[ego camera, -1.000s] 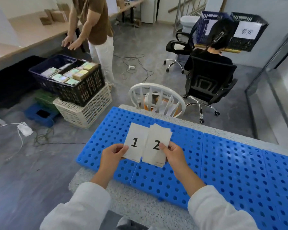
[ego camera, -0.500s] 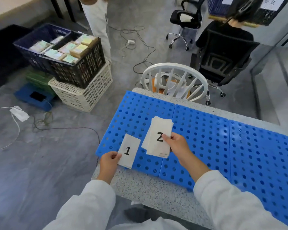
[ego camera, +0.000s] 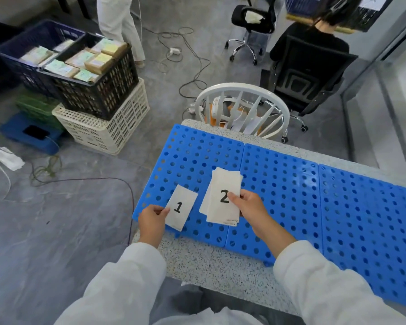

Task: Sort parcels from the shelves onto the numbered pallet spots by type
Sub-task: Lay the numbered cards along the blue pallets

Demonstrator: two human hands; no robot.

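Blue perforated pallet panels (ego camera: 279, 184) lie in a row on a speckled table. My left hand (ego camera: 151, 219) pinches a white card marked 1 (ego camera: 182, 207) by its near left corner, low over the leftmost panel's front left corner. My right hand (ego camera: 249, 205) grips a small stack of white cards with 2 (ego camera: 223, 198) on top, thumb partly over the digit, above the same panel's right side. Parcels (ego camera: 89, 62) with pale labels fill a black crate (ego camera: 99, 87) and a dark blue crate (ego camera: 26, 64) on the floor to the left.
The black crate sits on a cream crate (ego camera: 103, 130), with green and blue crates beside it. A white chair (ego camera: 242, 109) stands behind the table. One person stands by the crates, another sits in a black office chair (ego camera: 309, 73). Cables trail over the grey floor.
My left hand has carried the 1 card away from the stack, left and down towards the pallet's front corner. The view has tilted downward; my right hand keeps the stack.
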